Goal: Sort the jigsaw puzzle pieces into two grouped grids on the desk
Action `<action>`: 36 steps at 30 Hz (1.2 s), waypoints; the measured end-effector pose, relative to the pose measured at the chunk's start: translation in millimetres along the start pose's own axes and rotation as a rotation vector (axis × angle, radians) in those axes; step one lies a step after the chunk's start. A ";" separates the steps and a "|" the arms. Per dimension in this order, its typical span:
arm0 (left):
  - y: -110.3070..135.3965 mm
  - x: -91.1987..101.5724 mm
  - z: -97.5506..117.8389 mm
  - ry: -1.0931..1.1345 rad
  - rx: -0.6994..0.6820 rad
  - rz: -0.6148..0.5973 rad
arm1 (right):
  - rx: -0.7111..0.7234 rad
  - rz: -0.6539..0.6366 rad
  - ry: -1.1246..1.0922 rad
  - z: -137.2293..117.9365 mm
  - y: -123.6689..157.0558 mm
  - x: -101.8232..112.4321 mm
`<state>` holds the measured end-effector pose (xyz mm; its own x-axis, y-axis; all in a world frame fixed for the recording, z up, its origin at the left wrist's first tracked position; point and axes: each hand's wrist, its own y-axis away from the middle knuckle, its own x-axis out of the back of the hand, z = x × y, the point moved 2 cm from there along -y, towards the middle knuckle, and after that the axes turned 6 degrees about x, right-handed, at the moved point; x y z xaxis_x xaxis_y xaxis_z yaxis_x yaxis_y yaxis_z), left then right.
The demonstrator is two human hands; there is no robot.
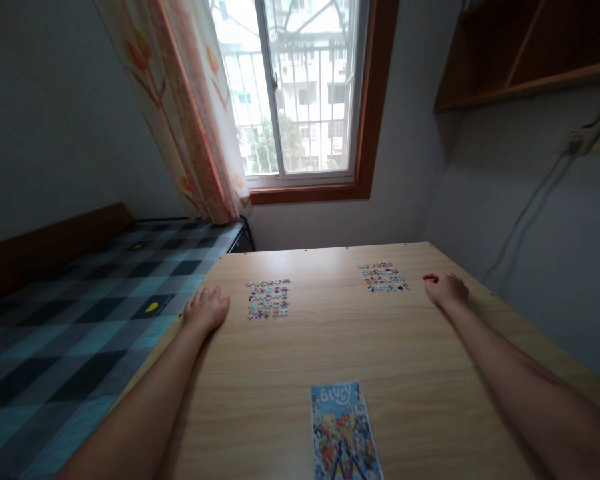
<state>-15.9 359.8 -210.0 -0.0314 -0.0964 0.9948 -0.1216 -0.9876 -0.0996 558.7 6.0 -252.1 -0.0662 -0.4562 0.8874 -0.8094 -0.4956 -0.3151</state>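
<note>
My left hand (207, 308) lies flat on the wooden table (330, 353) near its left edge, fingers stretched out, holding nothing. Just to its right sits a square group of small jigsaw pieces (268, 299). My right hand (445, 289) rests on the table at the far right, fingers loosely curled, with nothing visible in it. A second group of jigsaw pieces (383, 277) lies just left of that hand. A colourful cartoon picture card (344, 432) lies flat near the table's front edge, between my forearms.
A bed with a blue and black checked cover (75, 327) runs along the table's left side. A window (300, 93) with a patterned curtain (190, 113) is behind the table. A wooden shelf (525, 53) hangs at the upper right, above a wall socket (577, 141) with a cable.
</note>
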 end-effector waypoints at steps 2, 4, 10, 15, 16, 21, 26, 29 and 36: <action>10.6 1.8 0.2 -0.021 -0.026 -0.010 | -0.003 0.001 0.007 -0.6 0.9 0.2; 21.7 4.4 0.5 -0.038 -0.064 -0.019 | -0.003 -0.002 0.013 -1.3 1.9 0.5; 49.0 11.7 2.0 -0.033 -0.122 -0.039 | 0.016 -0.009 0.032 -3.8 4.1 3.2; 68.3 13.0 -0.9 -0.036 -0.156 -0.024 | 0.037 -0.017 0.052 -7.0 6.8 6.1; 72.9 12.9 -2.2 -0.047 -0.163 -0.023 | 0.044 -0.020 0.058 -7.9 7.7 6.5; 102.9 12.6 -11.4 -0.110 -0.253 -0.008 | 0.080 -0.038 0.094 -12.9 11.7 8.0; 138.0 8.3 -26.1 -0.073 -0.378 -0.018 | 0.081 -0.048 0.117 -15.4 13.9 8.6; 158.7 3.0 -35.8 -0.015 -0.461 -0.006 | 0.078 -0.054 0.127 -16.0 14.7 9.0; 214.0 -1.9 -42.2 0.023 -0.655 0.052 | 0.083 -0.074 0.150 -18.9 16.1 10.9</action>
<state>-83.8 153.9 -234.0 -0.0735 -0.1320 0.9885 -0.6977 -0.7014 -0.1456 533.9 7.0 -241.1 -0.1000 -0.3041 0.9474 -0.7646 -0.5858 -0.2688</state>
